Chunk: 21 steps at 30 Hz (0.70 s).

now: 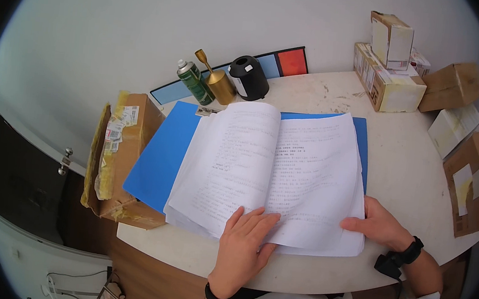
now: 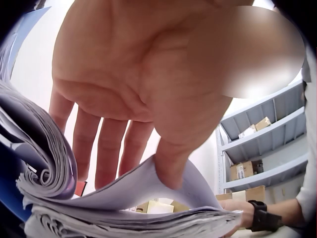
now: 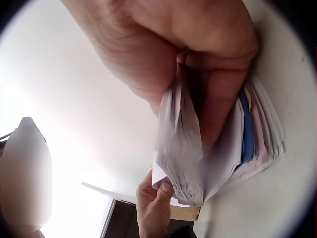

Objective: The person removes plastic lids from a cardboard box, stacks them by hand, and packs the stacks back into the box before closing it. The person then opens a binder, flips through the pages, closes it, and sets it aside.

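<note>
A thick stack of printed sheets [image 1: 318,174], turned open like a book, lies on a blue folder [image 1: 158,159]. Its left-side pages roll over in a curve, seen edge-on in the left wrist view. My left hand [image 1: 246,245] rests on the lower part near the fold, fingers straight, thumb by the bottom edge. There a lifted sheet [image 2: 133,186] bows upward against the left thumb. On the right edge, my right hand [image 1: 382,221] grips a thick bundle of the sheets [image 3: 181,134], thumb on top and fingers curled underneath.
Behind the folder stand a green spray can [image 1: 195,82], a brass-coloured vessel [image 1: 220,87] and a black cylinder [image 1: 249,78]. A taped cardboard box [image 1: 129,156] is at the left of the white table [image 1: 399,165]. Several boxes [image 1: 390,86] line the right side.
</note>
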### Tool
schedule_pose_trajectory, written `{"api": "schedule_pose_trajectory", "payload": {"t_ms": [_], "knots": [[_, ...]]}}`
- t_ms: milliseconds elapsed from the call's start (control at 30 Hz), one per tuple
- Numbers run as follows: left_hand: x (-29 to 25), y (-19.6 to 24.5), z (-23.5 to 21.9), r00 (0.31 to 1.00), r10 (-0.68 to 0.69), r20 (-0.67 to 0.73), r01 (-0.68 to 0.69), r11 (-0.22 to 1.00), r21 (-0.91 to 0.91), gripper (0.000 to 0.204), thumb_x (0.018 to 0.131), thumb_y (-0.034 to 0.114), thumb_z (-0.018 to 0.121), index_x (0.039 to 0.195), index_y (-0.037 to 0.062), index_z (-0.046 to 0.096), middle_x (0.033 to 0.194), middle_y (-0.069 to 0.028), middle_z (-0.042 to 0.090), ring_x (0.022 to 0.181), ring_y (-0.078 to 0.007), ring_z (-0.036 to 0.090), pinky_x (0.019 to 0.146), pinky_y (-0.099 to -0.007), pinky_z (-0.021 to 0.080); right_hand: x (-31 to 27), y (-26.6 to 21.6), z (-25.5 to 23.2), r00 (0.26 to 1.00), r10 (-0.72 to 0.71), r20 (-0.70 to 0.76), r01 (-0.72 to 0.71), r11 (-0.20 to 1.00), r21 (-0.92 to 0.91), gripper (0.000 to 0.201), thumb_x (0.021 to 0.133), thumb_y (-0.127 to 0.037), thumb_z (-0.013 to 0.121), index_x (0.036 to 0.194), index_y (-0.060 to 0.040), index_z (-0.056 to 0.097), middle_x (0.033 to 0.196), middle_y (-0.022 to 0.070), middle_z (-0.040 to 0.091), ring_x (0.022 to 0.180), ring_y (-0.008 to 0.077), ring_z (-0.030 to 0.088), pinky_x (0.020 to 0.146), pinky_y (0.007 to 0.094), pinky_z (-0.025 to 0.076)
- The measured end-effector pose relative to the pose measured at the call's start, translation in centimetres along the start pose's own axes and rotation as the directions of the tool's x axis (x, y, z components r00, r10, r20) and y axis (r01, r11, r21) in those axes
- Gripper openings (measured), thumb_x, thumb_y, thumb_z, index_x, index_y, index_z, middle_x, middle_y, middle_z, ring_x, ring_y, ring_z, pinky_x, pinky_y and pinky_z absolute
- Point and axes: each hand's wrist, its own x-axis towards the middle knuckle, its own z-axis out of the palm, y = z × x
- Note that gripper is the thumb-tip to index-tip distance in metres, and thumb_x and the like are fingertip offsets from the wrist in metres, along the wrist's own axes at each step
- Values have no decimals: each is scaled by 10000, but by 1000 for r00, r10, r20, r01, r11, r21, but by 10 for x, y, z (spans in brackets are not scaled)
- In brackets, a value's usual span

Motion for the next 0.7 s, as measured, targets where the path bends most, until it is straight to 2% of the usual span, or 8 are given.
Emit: {"api": "schedule_pose_trajectory", "payload": {"t_ms": [100,133,233,367,433,467,533,700], "knots": [[-6,-4,-9,874,-482,-57,434,829,-353,696,820,-91,658,1489,42,519,1345,-224,628,1247,-380,597,1089,-485,452,0,-1,-5,1000,25,18,-26,998,58,742,902,-120,804,1518,31,420,1451,102,586,1279,172,568,1116,342,448],[-3,-5,-10,877,-478,-54,432,832,-349,696,820,-91,658,1489,42,519,1345,-224,628,1247,-380,597,1089,-485,452,1,2,-11,995,-13,99,10,999,30,763,907,-107,795,1538,31,390,1468,112,562,1308,175,539,1129,345,437],[7,-10,-10,734,-392,-555,430,900,-67,899,810,-144,599,1617,-43,217,1547,-298,443,1389,-503,462,1155,-524,368,2,7,-26,973,-20,230,18,1000,13,817,902,-78,790,1571,28,334,1495,123,525,1348,175,495,1150,347,418],[3,-6,-7,720,-245,-650,427,894,136,789,829,-116,580,1581,0,374,1532,-294,459,1499,-463,365,1248,-571,231,4,8,-28,954,0,300,-16,998,53,883,875,-57,812,1589,21,298,1494,113,523,1353,167,483,1156,347,413],[-2,3,-11,969,-76,-237,139,955,263,683,852,18,725,1505,53,526,1530,-223,501,1506,-420,380,1224,-631,239,6,7,-25,956,-9,292,-9,998,62,875,877,-65,813,1585,20,306,1494,112,524,1350,172,488,1152,348,417],[-2,6,-8,967,-84,-239,147,954,260,683,852,18,725,1505,53,526,1530,-223,501,1506,-420,380,1224,-631,239,6,7,-23,960,-22,281,0,997,76,867,880,-73,814,1582,20,313,1493,110,526,1348,176,493,1147,350,420],[-1,14,0,983,55,176,-57,998,11,648,830,233,844,1425,102,625,1496,-132,563,1483,-357,436,1220,-635,246,5,6,-13,977,-25,211,16,999,43,849,886,-87,815,1573,20,329,1491,111,529,1343,181,502,1143,352,424],[2,13,4,995,-35,93,31,999,43,694,776,326,884,1391,119,638,1421,-80,628,1433,-317,501,1218,-646,249,0,2,-1,997,-54,62,55,999,0,795,904,-133,817,1547,22,376,1472,117,549,1320,196,534,1129,356,436]]}}
